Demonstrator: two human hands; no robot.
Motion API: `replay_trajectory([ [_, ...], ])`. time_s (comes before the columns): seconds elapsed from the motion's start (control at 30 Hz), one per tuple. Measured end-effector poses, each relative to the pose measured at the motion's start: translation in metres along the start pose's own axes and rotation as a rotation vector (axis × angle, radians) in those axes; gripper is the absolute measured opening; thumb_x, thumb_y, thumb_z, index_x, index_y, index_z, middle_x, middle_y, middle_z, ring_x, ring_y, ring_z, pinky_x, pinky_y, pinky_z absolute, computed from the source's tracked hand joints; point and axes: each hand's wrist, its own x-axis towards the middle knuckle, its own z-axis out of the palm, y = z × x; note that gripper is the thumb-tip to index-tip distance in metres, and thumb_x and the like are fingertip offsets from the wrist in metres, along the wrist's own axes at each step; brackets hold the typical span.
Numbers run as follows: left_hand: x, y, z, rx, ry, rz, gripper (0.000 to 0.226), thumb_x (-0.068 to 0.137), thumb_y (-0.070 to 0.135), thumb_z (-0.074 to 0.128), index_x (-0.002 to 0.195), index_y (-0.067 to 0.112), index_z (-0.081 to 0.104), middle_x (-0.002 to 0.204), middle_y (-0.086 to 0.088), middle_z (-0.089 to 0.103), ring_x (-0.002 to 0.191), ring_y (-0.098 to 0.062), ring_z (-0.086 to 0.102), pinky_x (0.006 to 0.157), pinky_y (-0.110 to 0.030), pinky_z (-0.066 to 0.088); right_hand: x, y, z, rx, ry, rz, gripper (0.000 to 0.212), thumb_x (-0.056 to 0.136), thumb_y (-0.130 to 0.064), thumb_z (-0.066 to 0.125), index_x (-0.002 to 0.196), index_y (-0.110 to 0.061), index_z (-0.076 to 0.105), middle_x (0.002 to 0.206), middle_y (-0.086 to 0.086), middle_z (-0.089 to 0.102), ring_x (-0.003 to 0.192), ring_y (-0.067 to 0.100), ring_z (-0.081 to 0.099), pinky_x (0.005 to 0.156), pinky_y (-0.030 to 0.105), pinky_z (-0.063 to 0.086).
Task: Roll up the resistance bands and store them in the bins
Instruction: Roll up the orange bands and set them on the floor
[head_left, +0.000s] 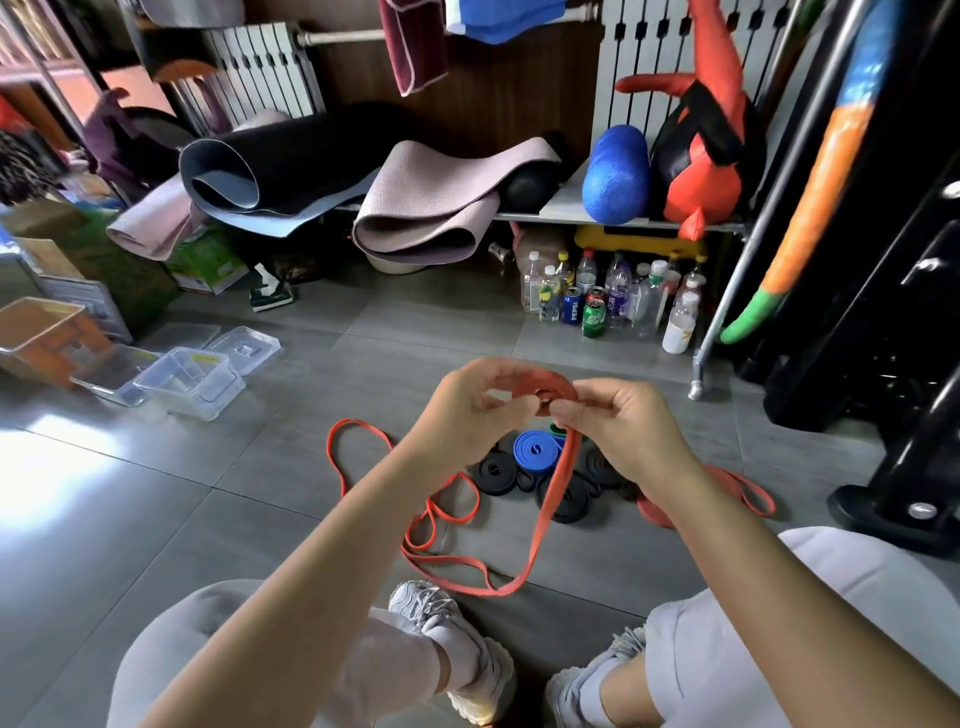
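Both hands hold a partly rolled red resistance band (545, 391) in the air above the floor. My left hand (470, 410) grips the coil's left side and my right hand (621, 423) pinches its right side. The band's loose tail (540, 525) hangs to the floor and loops there. Below the hands lie rolled bands: a blue one (535, 450) and several black ones (496, 472). Another red band (748, 493) lies unrolled at the right. Clear plastic bins (189, 382) stand on the floor at the left.
An orange-tinted bin (41, 338) stands beside the clear ones with loose lids (244, 348). Bottles and cans (608, 301) cluster under a shelf holding yoga mats (426, 208) and a blue foam roller (615, 176). A black machine base (893, 509) is at the right. My shoes (457, 649) are near.
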Motion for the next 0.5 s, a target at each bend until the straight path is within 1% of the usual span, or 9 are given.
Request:
replay_trajectory([
  [0.03,0.003,0.004,-0.005,0.148,-0.040,0.055,0.022,0.085,0.011,0.066,0.106,0.017,0.064,0.091,0.008,0.065,0.061,0.002,0.060,0.061,-0.016,0.051,0.001,-0.001,-0.002,-0.057,-0.024,-0.007,0.013,0.078,-0.006,0.070,0.085,-0.018,0.072,0.066,-0.009,0.070,0.064,0.008,0.066,0.063,0.020,0.053],
  [0.1,0.008,0.014,-0.013,0.328,-0.124,0.102,0.016,0.083,0.016,0.069,0.099,0.018,0.069,0.088,0.005,0.067,0.061,0.000,0.059,0.068,-0.022,0.051,0.002,-0.004,-0.002,-0.123,-0.067,0.004,0.014,0.078,-0.006,0.072,0.088,-0.016,0.073,0.079,0.009,0.073,0.076,0.030,0.068,0.076,0.039,0.054],
  [0.13,0.010,0.019,-0.016,0.384,-0.155,0.101,0.011,0.084,0.016,0.068,0.095,0.018,0.069,0.086,0.002,0.068,0.061,-0.004,0.060,0.068,-0.025,0.050,0.002,-0.006,-0.001,-0.145,-0.085,0.016,0.015,0.078,-0.007,0.072,0.084,-0.020,0.073,0.083,0.016,0.072,0.083,0.037,0.066,0.080,0.046,0.053],
  [0.17,0.012,0.021,-0.019,0.434,-0.180,0.099,0.009,0.085,0.016,0.067,0.093,0.018,0.068,0.083,0.002,0.068,0.060,-0.007,0.061,0.066,-0.026,0.050,0.003,-0.008,-0.001,-0.169,-0.099,0.019,0.017,0.078,-0.008,0.073,0.081,-0.025,0.072,0.084,0.017,0.072,0.085,0.038,0.066,0.081,0.049,0.053],
  [0.2,0.013,0.022,-0.020,0.492,-0.189,0.107,0.008,0.085,0.017,0.066,0.093,0.019,0.067,0.078,0.006,0.066,0.059,-0.005,0.060,0.062,-0.022,0.048,0.003,-0.010,-0.002,-0.194,-0.110,0.013,0.019,0.078,-0.010,0.074,0.078,-0.029,0.071,0.081,0.013,0.072,0.081,0.034,0.067,0.080,0.047,0.053],
  [0.27,0.013,0.023,-0.022,0.584,-0.141,0.133,0.009,0.085,0.017,0.065,0.093,0.021,0.066,0.066,0.017,0.057,0.057,0.001,0.054,0.054,-0.009,0.037,0.005,-0.012,-0.006,-0.209,-0.105,-0.009,0.019,0.076,-0.012,0.075,0.077,-0.031,0.070,0.072,-0.002,0.072,0.068,0.013,0.066,0.073,0.036,0.055],
  [0.3,0.013,0.022,-0.021,0.572,-0.111,0.128,0.009,0.086,0.017,0.065,0.093,0.021,0.066,0.064,0.020,0.055,0.057,0.001,0.053,0.051,-0.008,0.036,0.006,-0.013,-0.008,-0.189,-0.095,-0.018,0.019,0.076,-0.012,0.075,0.078,-0.030,0.071,0.067,-0.008,0.071,0.063,0.005,0.063,0.068,0.029,0.055],
  [0.37,0.011,0.018,-0.018,0.428,-0.059,0.085,0.008,0.086,0.013,0.064,0.092,0.019,0.064,0.067,0.018,0.057,0.055,0.001,0.055,0.046,-0.007,0.035,0.007,-0.015,-0.008,-0.140,-0.073,-0.039,0.020,0.075,-0.010,0.075,0.080,-0.029,0.071,0.064,-0.014,0.070,0.058,-0.001,0.061,0.064,0.024,0.054],
  [0.5,0.005,0.014,-0.007,0.019,0.042,-0.008,0.009,0.090,0.003,0.058,0.097,0.006,0.063,0.077,-0.003,0.064,0.052,0.000,0.058,0.047,-0.011,0.040,0.006,-0.011,-0.001,-0.029,0.007,-0.075,0.018,0.076,-0.010,0.073,0.086,-0.024,0.072,0.068,-0.015,0.071,0.065,0.000,0.066,0.063,0.016,0.053],
])
